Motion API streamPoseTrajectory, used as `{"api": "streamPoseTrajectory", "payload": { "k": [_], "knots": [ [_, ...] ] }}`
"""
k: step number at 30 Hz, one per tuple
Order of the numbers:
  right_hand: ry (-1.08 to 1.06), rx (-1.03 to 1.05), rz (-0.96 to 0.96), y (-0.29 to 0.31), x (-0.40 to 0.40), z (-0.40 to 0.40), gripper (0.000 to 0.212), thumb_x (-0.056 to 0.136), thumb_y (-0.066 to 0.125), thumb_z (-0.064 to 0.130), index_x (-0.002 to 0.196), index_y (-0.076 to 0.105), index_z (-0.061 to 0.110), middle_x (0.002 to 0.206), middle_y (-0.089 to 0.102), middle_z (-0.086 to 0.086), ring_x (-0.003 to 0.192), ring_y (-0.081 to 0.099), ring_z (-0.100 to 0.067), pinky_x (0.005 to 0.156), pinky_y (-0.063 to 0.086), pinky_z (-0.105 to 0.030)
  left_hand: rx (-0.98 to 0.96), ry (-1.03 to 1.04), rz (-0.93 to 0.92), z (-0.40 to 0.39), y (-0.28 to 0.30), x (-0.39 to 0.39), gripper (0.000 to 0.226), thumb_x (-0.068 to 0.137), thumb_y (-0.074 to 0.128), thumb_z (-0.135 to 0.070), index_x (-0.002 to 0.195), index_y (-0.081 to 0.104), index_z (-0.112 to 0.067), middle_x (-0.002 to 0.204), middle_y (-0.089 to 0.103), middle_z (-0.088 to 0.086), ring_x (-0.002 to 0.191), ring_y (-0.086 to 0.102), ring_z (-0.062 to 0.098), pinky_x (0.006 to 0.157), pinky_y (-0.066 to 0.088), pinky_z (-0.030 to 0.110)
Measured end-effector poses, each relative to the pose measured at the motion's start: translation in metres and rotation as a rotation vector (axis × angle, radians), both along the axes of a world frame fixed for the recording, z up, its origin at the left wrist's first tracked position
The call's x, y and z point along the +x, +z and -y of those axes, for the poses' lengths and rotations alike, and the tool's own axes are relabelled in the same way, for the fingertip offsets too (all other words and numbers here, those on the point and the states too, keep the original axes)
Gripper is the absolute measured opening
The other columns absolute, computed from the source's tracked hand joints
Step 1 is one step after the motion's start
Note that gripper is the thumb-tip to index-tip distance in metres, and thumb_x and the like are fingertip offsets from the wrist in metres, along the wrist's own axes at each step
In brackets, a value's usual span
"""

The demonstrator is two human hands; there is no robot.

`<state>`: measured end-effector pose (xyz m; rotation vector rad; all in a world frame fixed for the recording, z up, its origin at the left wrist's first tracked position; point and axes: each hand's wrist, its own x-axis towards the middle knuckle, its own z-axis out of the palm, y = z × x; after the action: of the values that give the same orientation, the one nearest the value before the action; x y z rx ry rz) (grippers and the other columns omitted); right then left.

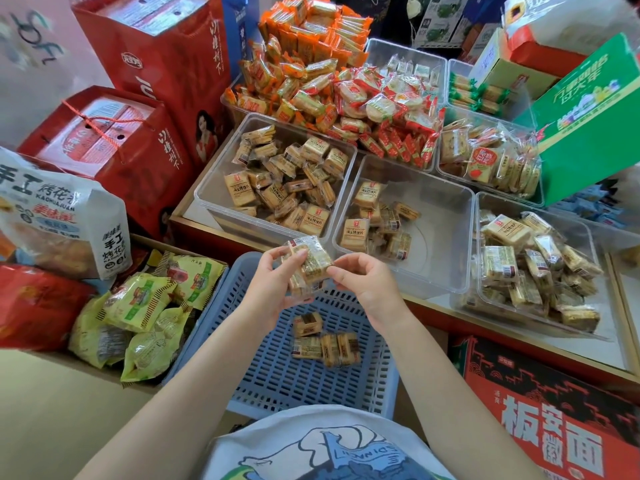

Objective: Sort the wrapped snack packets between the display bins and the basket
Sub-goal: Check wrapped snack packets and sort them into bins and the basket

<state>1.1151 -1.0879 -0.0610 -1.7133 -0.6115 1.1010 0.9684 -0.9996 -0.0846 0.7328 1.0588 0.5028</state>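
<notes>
Shop display behind; snack packets (306, 263) pinched by left hand (273, 285) fingers, right hand (363, 282) fingertips, above basket (277, 375).

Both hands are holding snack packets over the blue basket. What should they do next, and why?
Probably carry them forward into the middle clear bin. The left hand and right hand grip wrapped packets above the blue basket. That bin is half bare and holds similar packets, though which bin matches exactly is hard to tell.
</notes>
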Motion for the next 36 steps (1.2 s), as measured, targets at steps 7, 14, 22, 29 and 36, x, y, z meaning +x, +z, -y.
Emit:
{"api": "streamPoseTrajectory", "payload": {
  "k": [7,14,22,29,36],
  "knots": [
    [0.004,0.041,0.020,-0.002,0.013,0.005,0.010,0.092,0.074,0.018,0.088,0.068,0.010,0.086,0.063,-0.009,0.078,0.058,-0.016,0.080,0.051,-0.030,0.085,-0.017,-0.119,0.006,-0.006,0.009,0.019,0.100,0.055,-0.051,0.115,0.052,-0.039,0.118,0.066,0.000,0.098,0.071,0.018,0.068,0.062,0.034],
    [0.093,0.032,0.073,-0.009,0.042,0.011,0.017,0.091,0.074,0.015,0.078,0.064,0.013,0.120,0.066,0.007,0.116,0.057,0.001,0.097,0.043,-0.022,0.276,-0.133,-0.139,0.014,-0.015,0.019,0.036,0.100,0.057,-0.042,0.133,0.048,-0.030,0.109,0.062,0.003,0.084,0.062,0.010,0.066,0.058,0.023],
    [0.039,-0.067,-0.255,-0.009,0.087,0.002,0.017,0.099,0.059,0.011,0.083,0.064,0.010,0.084,0.070,-0.007,0.089,0.064,-0.027,0.100,0.048,-0.054,0.387,-0.230,-0.242,0.010,-0.013,0.042,0.060,0.078,0.063,-0.077,0.128,0.047,-0.046,0.098,0.057,-0.005,0.090,0.060,0.010,0.076,0.049,0.026],
    [-0.052,-0.047,-0.453,-0.014,0.115,-0.013,0.021,0.101,0.059,0.021,0.105,0.067,0.002,0.098,0.074,-0.015,0.091,0.068,-0.029,0.084,0.054,-0.044,0.472,-0.412,-0.133,0.010,-0.015,0.095,0.066,0.078,0.087,-0.035,0.131,0.049,-0.043,0.117,0.066,0.000,0.100,0.070,0.012,0.084,0.058,0.026],
    [0.078,-0.033,-0.346,-0.039,0.145,-0.021,0.043,0.091,0.065,0.046,0.126,0.058,0.024,0.115,0.072,0.004,0.104,0.070,-0.005,0.086,0.056,-0.023,0.366,-0.309,-0.083,-0.017,-0.014,0.149,0.058,0.089,0.069,-0.041,0.141,0.044,-0.036,0.127,0.066,0.008,0.106,0.071,0.016,0.086,0.058,0.028]
  ]
}}
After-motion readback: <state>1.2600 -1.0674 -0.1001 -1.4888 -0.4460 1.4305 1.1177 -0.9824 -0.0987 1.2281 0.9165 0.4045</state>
